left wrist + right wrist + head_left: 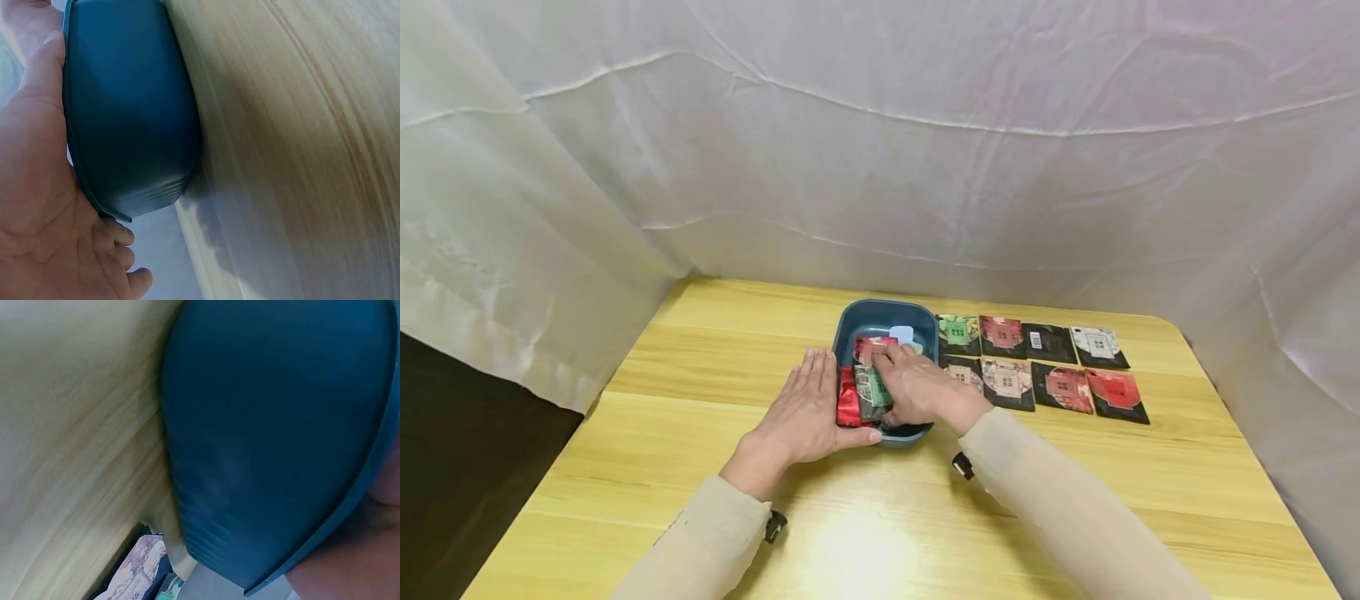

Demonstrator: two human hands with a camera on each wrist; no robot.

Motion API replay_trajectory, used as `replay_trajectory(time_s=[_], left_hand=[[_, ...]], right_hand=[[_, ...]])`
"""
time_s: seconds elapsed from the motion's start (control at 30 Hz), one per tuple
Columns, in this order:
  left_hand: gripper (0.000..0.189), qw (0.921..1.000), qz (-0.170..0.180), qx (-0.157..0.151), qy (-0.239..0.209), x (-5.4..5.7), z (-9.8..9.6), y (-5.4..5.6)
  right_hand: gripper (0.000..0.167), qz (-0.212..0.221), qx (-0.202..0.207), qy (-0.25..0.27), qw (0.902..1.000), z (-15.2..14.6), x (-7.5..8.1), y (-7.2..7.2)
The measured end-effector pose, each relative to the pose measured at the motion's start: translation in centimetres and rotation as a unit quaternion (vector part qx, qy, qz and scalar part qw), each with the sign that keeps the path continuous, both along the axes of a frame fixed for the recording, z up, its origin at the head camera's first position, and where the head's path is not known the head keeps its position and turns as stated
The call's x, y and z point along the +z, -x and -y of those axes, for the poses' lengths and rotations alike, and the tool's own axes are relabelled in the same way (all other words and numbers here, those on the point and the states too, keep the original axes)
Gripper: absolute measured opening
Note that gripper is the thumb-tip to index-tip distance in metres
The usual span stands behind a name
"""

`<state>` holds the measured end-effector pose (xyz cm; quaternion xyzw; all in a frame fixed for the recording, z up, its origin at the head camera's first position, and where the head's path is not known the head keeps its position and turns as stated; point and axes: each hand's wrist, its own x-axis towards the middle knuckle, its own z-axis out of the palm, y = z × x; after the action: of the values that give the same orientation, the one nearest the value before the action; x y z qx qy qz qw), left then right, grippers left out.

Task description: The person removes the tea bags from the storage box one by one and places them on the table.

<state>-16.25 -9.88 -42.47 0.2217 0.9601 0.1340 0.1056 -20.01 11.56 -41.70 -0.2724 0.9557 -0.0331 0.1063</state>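
Observation:
A dark blue plastic bin (887, 310) stands on the table with several small sachets inside. My left hand (801, 417) lies along the bin's left rim, fingers straight and thumb stretched over the near edge; the left wrist view shows its palm against the rim of the bin (131, 112). Reaching into the bin, my right hand (917, 387) grips a black-and-green sachet (871, 393) between fingers and thumb. Beside that sachet are a shiny red sachet (847, 400) and a red-patterned one (872, 346). The bin's outer wall (275, 437) hides the fingertips in the right wrist view.
Right of the bin, flat sachets lie in two rows, among them a green one (958, 333), a black one with a barcode (1048, 343) and a red one (1117, 392). A pale curtain (925, 183) hangs behind the wooden table (700, 350).

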Motion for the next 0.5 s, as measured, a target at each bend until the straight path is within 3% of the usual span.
replay_trajectory(time_s=[0.5], left_hand=[[0.137,0.9999,0.015,0.006,-0.002,0.12,-0.13,-0.13]], right_hand=[[0.097,-0.049,-0.009,0.035,0.9981,-0.61,0.61,0.0]])
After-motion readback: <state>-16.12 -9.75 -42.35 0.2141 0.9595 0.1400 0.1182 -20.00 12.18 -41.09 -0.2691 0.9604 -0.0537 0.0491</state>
